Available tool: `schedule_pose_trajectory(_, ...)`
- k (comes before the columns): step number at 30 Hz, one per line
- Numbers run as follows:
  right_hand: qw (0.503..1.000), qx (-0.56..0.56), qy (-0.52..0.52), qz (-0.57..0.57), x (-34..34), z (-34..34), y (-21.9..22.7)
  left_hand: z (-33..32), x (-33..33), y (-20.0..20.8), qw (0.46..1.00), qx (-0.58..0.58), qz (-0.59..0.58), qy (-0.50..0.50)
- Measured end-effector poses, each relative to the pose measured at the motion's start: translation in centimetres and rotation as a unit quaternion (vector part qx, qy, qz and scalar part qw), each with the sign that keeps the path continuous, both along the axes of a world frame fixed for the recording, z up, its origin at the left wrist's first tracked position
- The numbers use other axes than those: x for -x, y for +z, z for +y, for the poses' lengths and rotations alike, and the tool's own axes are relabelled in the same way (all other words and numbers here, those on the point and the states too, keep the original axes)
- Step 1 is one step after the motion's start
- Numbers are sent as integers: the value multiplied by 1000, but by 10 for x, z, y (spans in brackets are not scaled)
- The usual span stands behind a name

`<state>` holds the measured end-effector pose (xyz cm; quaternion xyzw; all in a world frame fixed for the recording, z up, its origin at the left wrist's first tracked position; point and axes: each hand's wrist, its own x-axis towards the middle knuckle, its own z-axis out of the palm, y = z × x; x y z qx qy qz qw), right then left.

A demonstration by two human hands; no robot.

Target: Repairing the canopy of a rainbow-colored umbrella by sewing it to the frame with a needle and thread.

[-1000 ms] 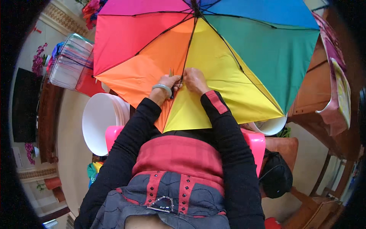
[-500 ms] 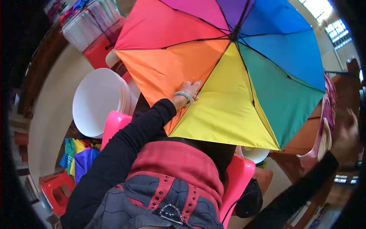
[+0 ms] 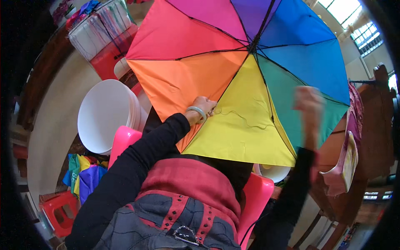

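A multicoloured umbrella [image 3: 250,129] lies opened over my lap, its inside and dark ribs facing me. My left hand [image 3: 203,107], with a pale bangle at the wrist, is closed on the umbrella rib [image 3: 221,93] and cloth where the orange and yellow panels meet. A thin dark thread [image 3: 246,121] curves loosely over the yellow panel, starting near my left fingers. Above the green panel, my right hand [image 3: 308,102] is raised and smeared by motion. Its fingers look drawn in, but whether they hold anything cannot be made out.
White stacked buckets [image 3: 106,116] stand at the left, above folded coloured cloth [image 3: 89,179] and a red stool [image 3: 60,212]. Pink chair arms [image 3: 258,200] flank my body. At the right, pinkish cloth [image 3: 346,162] hangs by brown wooden furniture [image 3: 371,125].
My right hand has swung in from the far right to above the green panel. The thread now shows lying across the yellow panel. My left hand keeps its grip at the seam.
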<state>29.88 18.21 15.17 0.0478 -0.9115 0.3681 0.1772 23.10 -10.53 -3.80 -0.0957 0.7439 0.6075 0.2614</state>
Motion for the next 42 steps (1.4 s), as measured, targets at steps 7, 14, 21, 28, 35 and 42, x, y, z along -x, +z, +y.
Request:
schedule_pose_trajectory(7,993,-112,-2,-41,49,-128,-173,6,0,12,995,-49,-78,40)
schedule_pose_trajectory(14,963,-218,-71,-144,42,-157,-181,3,-1,19,995,-53,-79,14)
schedule_pose_trajectory(21,956,-216,-23,-195,39,-158,-175,0,3,12,996,-47,-79,17)
schedule_pose_trajectory(28,975,-163,-35,-144,39,-164,-188,0,8,-4,991,-101,-76,43)
schedule_pose_trajectory(35,981,-147,-39,-124,39,-166,-185,1,7,-4,993,-103,-59,20)
schedule_pose_trajectory(42,963,-207,-33,-171,26,-155,-165,6,-1,7,983,-107,-70,134)
